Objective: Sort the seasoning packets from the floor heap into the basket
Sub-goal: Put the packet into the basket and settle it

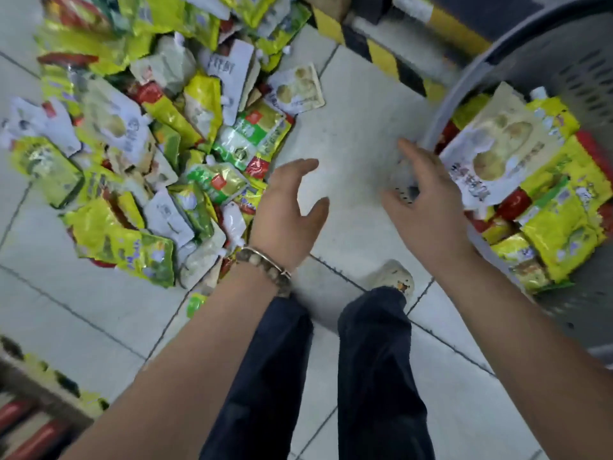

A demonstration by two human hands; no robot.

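A big heap of seasoning packets [149, 127], yellow, green, white and red, covers the tiled floor at the left and top. A grey plastic basket [441, 104] stands at the right, holding several packets; a white packet with dumpling pictures [497, 151] lies on top. My left hand [288, 210] hovers at the heap's right edge, fingers spread, holding nothing. My right hand [428, 197] is just left of the basket rim, fingers apart and empty. The picture is blurred by motion.
A yellow-and-black striped kerb [374, 48] runs along the top behind the heap and basket. My legs in dark trousers [374, 376] and one shoe [394, 277] are at the bottom middle. Another striped edge with red items [39, 423] sits at the bottom left.
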